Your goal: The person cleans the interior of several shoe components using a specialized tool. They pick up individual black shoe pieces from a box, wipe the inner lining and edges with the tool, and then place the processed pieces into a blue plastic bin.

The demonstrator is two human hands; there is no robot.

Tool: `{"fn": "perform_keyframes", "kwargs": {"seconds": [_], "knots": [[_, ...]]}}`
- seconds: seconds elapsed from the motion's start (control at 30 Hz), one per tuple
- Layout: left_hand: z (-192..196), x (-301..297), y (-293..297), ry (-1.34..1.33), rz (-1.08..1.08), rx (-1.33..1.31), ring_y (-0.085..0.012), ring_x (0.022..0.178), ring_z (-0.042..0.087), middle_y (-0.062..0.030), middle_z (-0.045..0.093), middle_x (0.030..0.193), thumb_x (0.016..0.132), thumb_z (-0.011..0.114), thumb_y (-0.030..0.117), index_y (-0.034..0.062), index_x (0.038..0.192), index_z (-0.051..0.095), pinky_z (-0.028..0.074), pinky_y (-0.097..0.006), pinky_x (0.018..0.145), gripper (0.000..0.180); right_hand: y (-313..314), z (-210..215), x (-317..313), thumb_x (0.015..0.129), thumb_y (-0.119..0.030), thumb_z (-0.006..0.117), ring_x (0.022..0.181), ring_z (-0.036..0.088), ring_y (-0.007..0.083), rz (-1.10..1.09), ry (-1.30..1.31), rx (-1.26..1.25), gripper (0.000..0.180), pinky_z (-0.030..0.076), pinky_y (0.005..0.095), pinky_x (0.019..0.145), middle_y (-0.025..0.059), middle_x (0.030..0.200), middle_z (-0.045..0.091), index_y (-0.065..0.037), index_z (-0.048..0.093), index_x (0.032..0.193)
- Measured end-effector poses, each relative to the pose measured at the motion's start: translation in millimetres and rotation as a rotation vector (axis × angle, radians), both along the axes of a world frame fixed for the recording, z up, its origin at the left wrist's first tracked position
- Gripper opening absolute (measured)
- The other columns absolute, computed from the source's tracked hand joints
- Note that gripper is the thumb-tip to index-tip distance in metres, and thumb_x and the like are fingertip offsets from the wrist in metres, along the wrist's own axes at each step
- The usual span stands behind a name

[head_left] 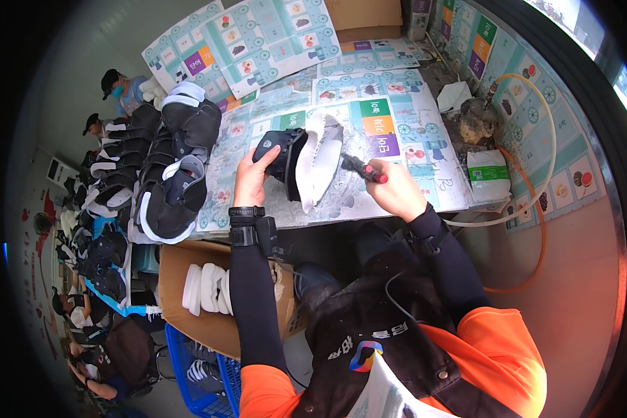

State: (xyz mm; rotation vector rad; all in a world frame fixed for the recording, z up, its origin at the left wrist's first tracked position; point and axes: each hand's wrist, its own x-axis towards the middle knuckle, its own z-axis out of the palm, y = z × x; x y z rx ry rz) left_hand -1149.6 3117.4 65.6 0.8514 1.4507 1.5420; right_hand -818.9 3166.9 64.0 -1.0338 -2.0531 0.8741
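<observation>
My left hand (pixel 253 175) is closed round the heel or toe end of a black shoe (pixel 280 155), which is tipped on its side over the table. A white sole (pixel 320 166) runs along the shoe's right side; whether it is fully joined cannot be told. In my right hand (pixel 400 192) is a short dark hand tool with a red end (pixel 357 166). Its dark tip points at the sole and stays slightly apart from it. The tool's exact kind is not clear.
Black shoes with white trim (pixel 177 177) stand stacked on the left. Below the table, a cardboard box (pixel 174 279) holds white soles, near a blue basket (pixel 181 362). Printed sheets cover the worktable (pixel 425 174). A pale hose (pixel 552 139) loops at right beside a white-green packet (pixel 488 174).
</observation>
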Motion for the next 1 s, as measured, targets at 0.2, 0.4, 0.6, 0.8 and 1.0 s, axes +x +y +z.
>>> {"fn": "perform_keyframes", "kwargs": {"seconds": [0.2, 0.4, 0.6, 0.8, 1.0], "knots": [[-7, 3, 4, -0.342, -0.043, 0.299, -0.0194, 0.106, 0.072, -0.0078, 0.074, 0.118, 0.097, 0.074, 0.005, 0.0013, 0.127, 0.066, 0.055, -0.035, 0.099, 0.032, -13, 29, 13, 0.082, -0.01, 0.066, 0.062, 0.062, 0.0148, 0.276, -0.026, -0.511, 0.023, 0.051, 0.0323, 0.055, 0.0062, 0.083, 0.073, 0.001, 0.072, 0.101], [28, 39, 12, -0.571, -0.211, 0.27, -0.0248, 0.113, 0.071, -0.0128, 0.07, 0.129, 0.106, 0.063, 0.019, 0.0012, 0.137, 0.062, 0.057, -0.042, 0.1, 0.036, 3, 48, 41, 0.081, -0.005, 0.061, 0.071, 0.063, 0.0101, 0.164, 0.13, -0.471, 0.025, 0.052, 0.0257, 0.054, 0.0031, 0.092, 0.073, -0.001, 0.069, 0.104], [-33, -19, 19, -0.257, -0.129, 0.179, -0.0199, 0.112, 0.069, -0.0093, 0.071, 0.126, 0.099, 0.068, 0.005, -0.0022, 0.135, 0.06, 0.053, -0.034, 0.102, 0.038, 18, 30, 19, 0.085, -0.016, 0.06, 0.09, 0.066, 0.0538, 0.131, -0.057, -0.197, 0.026, 0.054, 0.0545, 0.082, 0.0311, 0.088, 0.07, 0.002, 0.07, 0.1], [-8, -23, 21, 0.118, -0.217, 0.142, -0.0132, 0.113, 0.066, -0.0055, 0.07, 0.121, 0.095, 0.078, 0.003, 0.0002, 0.128, 0.061, 0.048, -0.029, 0.103, 0.037, 33, 11, 4, 0.089, -0.015, 0.061, 0.084, 0.066, 0.0507, 0.044, -0.074, 0.002, 0.021, 0.051, 0.0509, 0.076, 0.0295, 0.082, 0.067, 0.004, 0.068, 0.096], [14, -6, 28, 0.227, -0.252, 0.141, -0.0126, 0.113, 0.066, -0.0038, 0.071, 0.123, 0.096, 0.076, 0.004, 0.0031, 0.147, 0.052, 0.048, -0.029, 0.102, 0.056, 25, 12, 3, 0.083, -0.011, 0.055, 0.091, 0.066, 0.0529, 0.24, -0.114, -0.117, 0.026, 0.053, 0.0559, 0.084, 0.0327, 0.088, 0.069, 0.005, 0.071, 0.095]]}}
